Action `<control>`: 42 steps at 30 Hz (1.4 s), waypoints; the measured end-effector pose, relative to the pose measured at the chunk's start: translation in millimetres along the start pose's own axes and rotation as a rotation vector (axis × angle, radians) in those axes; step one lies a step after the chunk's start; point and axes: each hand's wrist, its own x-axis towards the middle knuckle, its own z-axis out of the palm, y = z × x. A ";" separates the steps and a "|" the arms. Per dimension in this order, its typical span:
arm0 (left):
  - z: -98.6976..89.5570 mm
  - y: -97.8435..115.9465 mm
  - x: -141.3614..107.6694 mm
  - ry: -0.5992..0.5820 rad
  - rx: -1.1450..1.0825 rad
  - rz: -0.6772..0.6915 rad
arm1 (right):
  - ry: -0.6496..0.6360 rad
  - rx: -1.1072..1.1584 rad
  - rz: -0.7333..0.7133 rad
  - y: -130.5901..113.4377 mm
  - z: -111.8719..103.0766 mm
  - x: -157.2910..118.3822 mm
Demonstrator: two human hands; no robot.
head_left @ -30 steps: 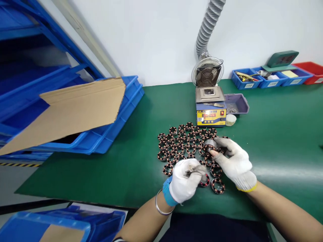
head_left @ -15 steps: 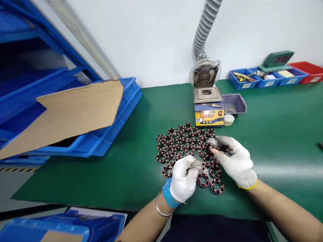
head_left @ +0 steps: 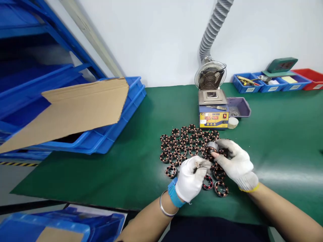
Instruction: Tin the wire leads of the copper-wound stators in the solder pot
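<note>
My right hand (head_left: 236, 163), in a white glove with bare fingertips showing, grips a copper-wound motor stator (head_left: 212, 146) tilted on its side above the others. My left hand (head_left: 193, 176), gloved and with a blue band at the wrist, is pinched closed just left of and below that stator. What its fingers hold, if anything, is too small to make out. Around both hands, rows of similar stators (head_left: 173, 149) lie on the green table (head_left: 141, 168). One stator with red marks (head_left: 207, 182) lies below my left fingertips, beside another stator (head_left: 221, 188).
Behind the stators stands a solder pot (head_left: 214, 120) with a fan and a grey exhaust hose (head_left: 215, 27). A purple tray (head_left: 239, 107) and a round white pad (head_left: 232, 123) sit beside it. Blue bins (head_left: 248, 88) line the wall; a crate with cardboard (head_left: 96, 107) is at left.
My left hand has moved slightly closer to the stator in my right hand. The whole view has shifted a little, and the solder pot's display reads differently.
</note>
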 end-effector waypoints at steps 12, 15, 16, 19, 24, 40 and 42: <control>13.5 8.2 -8.1 -0.190 0.455 0.348 | 0.045 -0.454 -0.091 -12.3 -48.0 173.0; 13.0 5.4 -8.5 -0.190 0.559 0.444 | 0.017 -0.810 -0.105 -25.2 -50.2 231.2; 12.0 4.7 -7.7 -0.180 0.589 0.466 | 0.009 -0.888 -0.111 -29.1 -48.7 246.1; 8.3 4.2 -3.9 -0.158 0.658 0.497 | -0.022 -1.020 -0.170 -37.1 -39.4 276.8; 4.4 4.3 1.0 -0.164 0.727 0.496 | -0.080 -1.119 -0.246 -37.3 -20.1 297.5; 3.0 9.2 3.5 -0.109 0.716 0.520 | -0.174 -1.197 -0.298 -15.3 -2.7 308.5; 3.1 9.1 3.6 -0.097 0.710 0.529 | -0.151 -1.190 -0.288 -19.2 -5.6 307.5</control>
